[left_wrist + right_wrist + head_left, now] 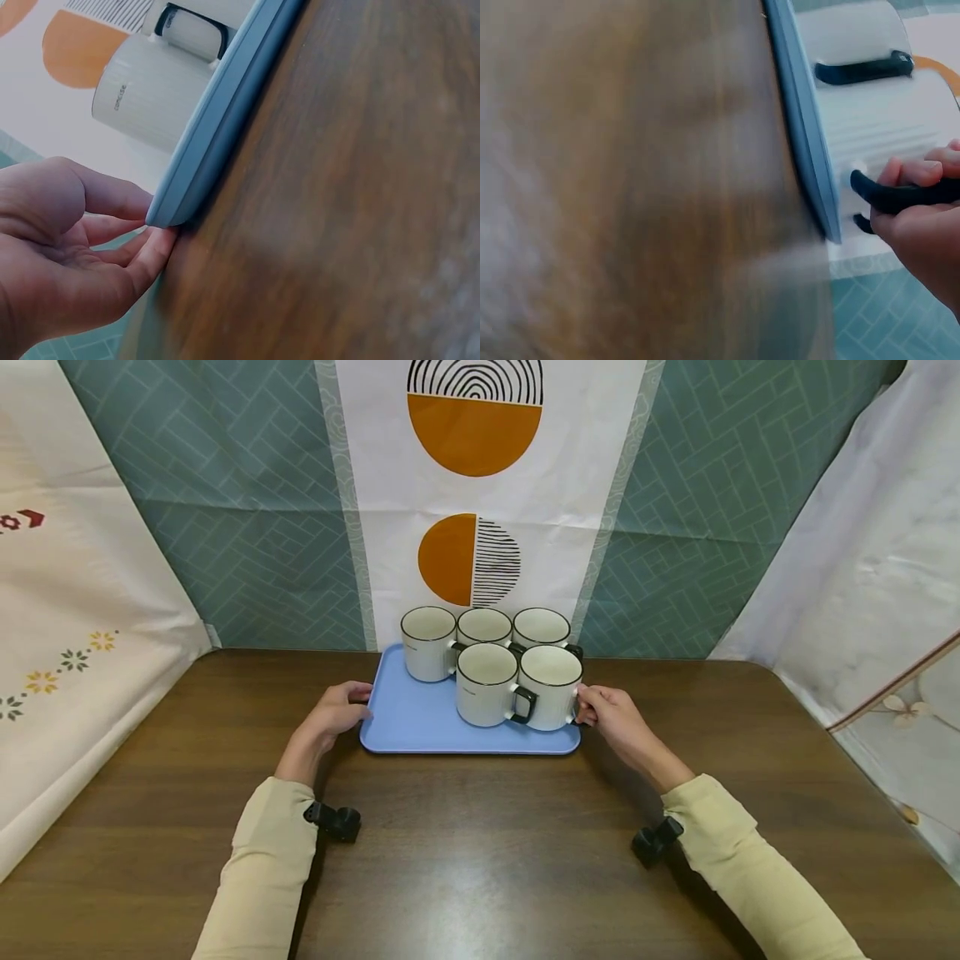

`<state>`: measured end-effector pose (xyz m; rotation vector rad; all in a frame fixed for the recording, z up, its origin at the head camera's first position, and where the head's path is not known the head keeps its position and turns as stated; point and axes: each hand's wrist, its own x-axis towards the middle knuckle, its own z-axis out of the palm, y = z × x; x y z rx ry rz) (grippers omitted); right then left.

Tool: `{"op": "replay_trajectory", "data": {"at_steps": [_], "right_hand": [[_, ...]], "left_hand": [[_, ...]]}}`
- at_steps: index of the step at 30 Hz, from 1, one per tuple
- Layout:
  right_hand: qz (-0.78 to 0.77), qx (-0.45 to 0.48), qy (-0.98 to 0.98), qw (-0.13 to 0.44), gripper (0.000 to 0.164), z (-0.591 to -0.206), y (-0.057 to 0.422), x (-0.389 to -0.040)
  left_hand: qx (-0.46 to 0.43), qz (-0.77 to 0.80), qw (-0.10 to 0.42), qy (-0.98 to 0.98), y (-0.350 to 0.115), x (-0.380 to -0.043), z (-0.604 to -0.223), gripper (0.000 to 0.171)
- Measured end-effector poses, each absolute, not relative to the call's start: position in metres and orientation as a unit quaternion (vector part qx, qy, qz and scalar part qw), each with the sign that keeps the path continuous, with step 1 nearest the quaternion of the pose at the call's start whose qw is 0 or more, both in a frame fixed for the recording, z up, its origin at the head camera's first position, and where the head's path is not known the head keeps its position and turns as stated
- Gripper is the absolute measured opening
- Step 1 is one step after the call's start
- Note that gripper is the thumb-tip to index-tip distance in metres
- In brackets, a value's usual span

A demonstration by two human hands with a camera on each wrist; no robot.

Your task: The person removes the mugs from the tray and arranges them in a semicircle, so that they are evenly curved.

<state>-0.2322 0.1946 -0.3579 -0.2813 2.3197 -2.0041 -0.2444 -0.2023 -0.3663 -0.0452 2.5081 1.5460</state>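
A blue tray (416,727) lies on the brown table and carries several white mugs with dark rims and black handles. My left hand (330,720) pinches the tray's left edge; in the left wrist view the thumb and fingertips meet at the tray corner. With my right hand (618,727) I grip the black handle (904,196) of the front right mug (551,697), fingers curled around it. This mug stands upright on the tray, close beside another front mug (483,693). Behind them stands a back row of mugs, with one mug (427,652) at its left end.
The wooden table (480,843) spreads out in front of the tray and to both sides. A green and white patterned cloth (255,568) hangs right behind the tray. White cloths hang at the left and right. A small black camera sits on each wrist.
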Motion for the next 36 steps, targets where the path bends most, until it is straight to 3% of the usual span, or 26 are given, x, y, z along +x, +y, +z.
{"op": "replay_trajectory", "data": {"at_steps": [12,22,36], "right_hand": [[-0.72,-0.099,0.687,0.015,0.035,-0.346,0.202,-0.232],[-0.748,-0.189,0.636,0.018,0.035,-0.315,0.227,-0.234],[-0.78,-0.204,0.589,-0.05,0.038,-0.267,0.255,-0.247]], "left_hand": [[-0.012,0.521,0.102,0.848,-0.203,-0.244,-0.364,0.053],[-0.006,0.523,0.104,0.846,-0.205,-0.246,-0.366,0.053],[0.003,0.539,0.113,0.834,-0.21,-0.247,-0.37,0.052]]}}
